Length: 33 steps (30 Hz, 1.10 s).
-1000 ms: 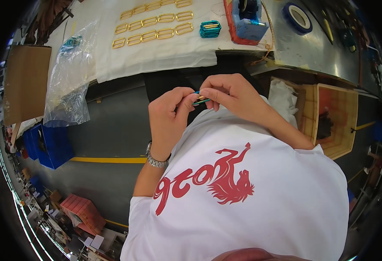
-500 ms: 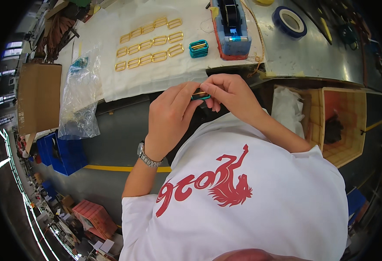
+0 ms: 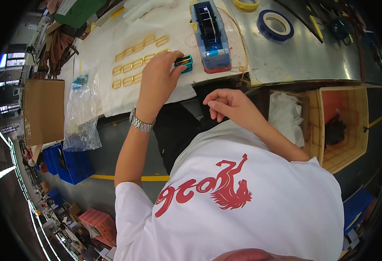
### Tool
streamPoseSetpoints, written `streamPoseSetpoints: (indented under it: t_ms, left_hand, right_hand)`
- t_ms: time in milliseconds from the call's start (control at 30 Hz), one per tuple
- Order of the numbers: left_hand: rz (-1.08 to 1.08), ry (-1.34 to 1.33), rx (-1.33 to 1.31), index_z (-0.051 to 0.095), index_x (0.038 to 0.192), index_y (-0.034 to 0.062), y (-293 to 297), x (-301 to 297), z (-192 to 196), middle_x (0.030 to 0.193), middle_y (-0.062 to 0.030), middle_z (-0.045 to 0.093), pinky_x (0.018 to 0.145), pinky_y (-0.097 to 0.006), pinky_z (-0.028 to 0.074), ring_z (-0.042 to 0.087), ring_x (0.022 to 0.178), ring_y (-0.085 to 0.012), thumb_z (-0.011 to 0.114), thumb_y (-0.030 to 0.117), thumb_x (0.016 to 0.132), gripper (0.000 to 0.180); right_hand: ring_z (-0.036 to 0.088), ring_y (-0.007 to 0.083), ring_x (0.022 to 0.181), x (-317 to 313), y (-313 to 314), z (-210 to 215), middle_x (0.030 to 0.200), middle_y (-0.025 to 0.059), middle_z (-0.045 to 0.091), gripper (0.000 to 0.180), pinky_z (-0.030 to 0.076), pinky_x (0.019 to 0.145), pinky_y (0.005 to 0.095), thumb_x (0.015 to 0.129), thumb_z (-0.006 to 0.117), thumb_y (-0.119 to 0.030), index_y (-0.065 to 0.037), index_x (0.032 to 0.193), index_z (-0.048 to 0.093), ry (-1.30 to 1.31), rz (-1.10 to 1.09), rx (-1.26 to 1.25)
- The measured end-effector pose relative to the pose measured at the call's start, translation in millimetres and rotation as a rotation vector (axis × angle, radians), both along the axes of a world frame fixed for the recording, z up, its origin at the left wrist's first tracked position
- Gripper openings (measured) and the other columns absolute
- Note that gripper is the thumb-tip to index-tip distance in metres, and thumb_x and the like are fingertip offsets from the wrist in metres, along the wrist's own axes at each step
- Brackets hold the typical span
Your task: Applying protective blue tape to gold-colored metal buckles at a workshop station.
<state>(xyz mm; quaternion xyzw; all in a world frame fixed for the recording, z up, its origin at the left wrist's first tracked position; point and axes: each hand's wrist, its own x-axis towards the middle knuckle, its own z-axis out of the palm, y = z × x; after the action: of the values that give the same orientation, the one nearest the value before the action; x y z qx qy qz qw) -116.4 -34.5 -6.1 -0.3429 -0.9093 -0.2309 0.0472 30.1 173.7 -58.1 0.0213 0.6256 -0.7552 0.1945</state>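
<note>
My left hand [image 3: 158, 82] reaches over the white-covered bench, thumb and fingers closed on a slide buckle [image 3: 182, 61] with teal film round its gold frame. It is at the small stack of teal-wrapped buckles [image 3: 187, 68], whose left part my fingers hide. Close to my body, at the bench's front edge, my right hand [image 3: 232, 105] is loosely closed, thumb near the index fingertip, with nothing visible in it. Rows of bare gold slide buckles [image 3: 137, 63] lie just left of my left hand, which covers some of them.
A blue tape dispenser [image 3: 210, 41] stands right of the stack. Farther right, a blue tape roll [image 3: 275, 25] lies on a metal surface. At the left are a clear plastic bag [image 3: 83, 117] and a cardboard box [image 3: 44, 111]. A yellow crate [image 3: 345, 150] stands at the lower right.
Both hands were together at the bench edge on a teal-wrapped buckle. My left hand has carried it forward to the stack; my right hand has let go and stayed near my body.
</note>
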Motion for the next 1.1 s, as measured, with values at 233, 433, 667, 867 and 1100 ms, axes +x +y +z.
streamPoseSetpoints:
  t_ms: [233,433,667,867,1100]
  left_hand:
    - [0.013,-0.034,0.135,0.075,0.123,0.0033,-3.4,-0.1,-14.8,0.115,-0.0153,0.078,0.091,-0.041,0.058,0.074,0.103,-0.0349,0.081,0.011,0.092,0.033]
    - [0.001,0.057,0.188,0.07,0.123,0.0033,-7.0,8.4,-23.8,0.107,-0.0174,0.075,0.087,-0.046,0.056,0.071,0.102,-0.0381,0.079,0.007,0.09,0.035]
    - [0.019,0.107,0.299,0.066,0.122,-0.0002,-6.1,20.6,-36.9,0.106,-0.019,0.072,0.084,-0.049,0.055,0.068,0.101,-0.0413,0.079,0.003,0.088,0.037]
    - [0.004,0.147,0.364,0.068,0.13,0.002,-8.2,25.6,-49.0,0.113,-0.0206,0.073,0.091,-0.049,0.054,0.069,0.107,-0.0412,0.078,0.002,0.091,0.04]
    - [0.034,0.111,0.434,0.065,0.132,-0.0014,-9.9,34.8,-64.4,0.122,-0.0213,0.071,0.097,-0.049,0.053,0.066,0.112,-0.0422,0.074,-0.004,0.091,0.042]
  right_hand:
    - [0.065,0.0079,0.079,-4.1,-4.8,21.2,0.089,0.0028,0.071,0.016,0.056,0.073,0.0248,0.109,0.064,-0.011,0.0,0.118,0.07,0.05,0.042,0.049]
    - [0.07,0.0251,0.086,-42.8,-8.0,92.5,0.101,0.0119,0.07,0.019,0.058,0.081,0.0348,0.103,0.066,-0.006,0.002,0.12,0.068,0.715,0.034,0.549]
    - [0.071,0.0372,0.108,-175.3,-27.3,116.7,0.111,0.0209,0.076,0.029,0.056,0.094,0.0437,0.09,0.076,-0.012,0.002,0.115,0.076,0.667,0.735,1.228]
    - [0.077,0.0282,0.085,-252.1,-45.1,70.4,0.096,0.0189,0.077,0.042,0.066,0.075,0.0373,0.08,0.096,-0.02,0.008,0.106,0.078,0.271,1.129,1.197]
    - [0.075,0.0288,0.08,-263.5,-64.6,39.1,0.091,0.0219,0.073,0.05,0.067,0.076,0.0371,0.078,0.1,-0.022,0.011,0.103,0.073,0.103,1.147,1.136]
